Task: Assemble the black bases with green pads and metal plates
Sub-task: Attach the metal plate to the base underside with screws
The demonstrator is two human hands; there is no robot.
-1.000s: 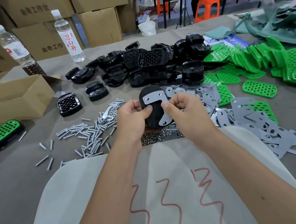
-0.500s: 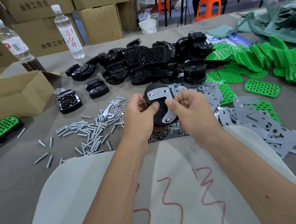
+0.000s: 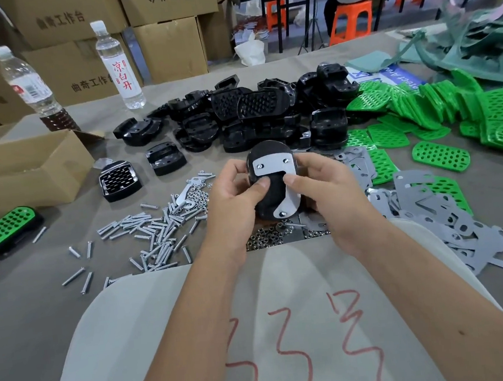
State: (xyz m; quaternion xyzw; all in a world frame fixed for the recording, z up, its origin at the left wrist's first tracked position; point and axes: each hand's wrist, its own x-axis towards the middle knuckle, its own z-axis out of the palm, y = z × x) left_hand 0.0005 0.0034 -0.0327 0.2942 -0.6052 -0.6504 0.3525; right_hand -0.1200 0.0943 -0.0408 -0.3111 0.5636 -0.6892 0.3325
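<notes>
Centrally, above the table (image 3: 26,319), both hands held one black base (image 3: 271,200) tilted toward the camera, its flat underside facing up. It was an oval, matte black block, and a grey metal plate (image 3: 276,172) lay flat on it: a broad bar across the top end with a hooked arm curving down the right side to the lower end. Three bright screw ends showed through the plate, two on the top bar and one at the bottom tip. The left hand (image 3: 233,201) gripped the base from its left side, fingers curled behind it and the thumb pressed on the black face just under the bar. The right hand (image 3: 327,189) gripped the right side likewise, its thumb pressing on the plate's arm.

Behind the held piece lay a heap of bases (image 3: 252,113), some showing gridded tops. Green pads (image 3: 440,156), perforated with rows of holes, were spread to the right, and loose plates (image 3: 429,204) were piled near the right forearm. Screws (image 3: 146,231) were scattered to the left, with small nuts (image 3: 267,238) just below the hands. At far left sat a finished base with a green pad (image 3: 5,228), beside a box (image 3: 27,172), with two bottles (image 3: 118,68) farther back.
</notes>
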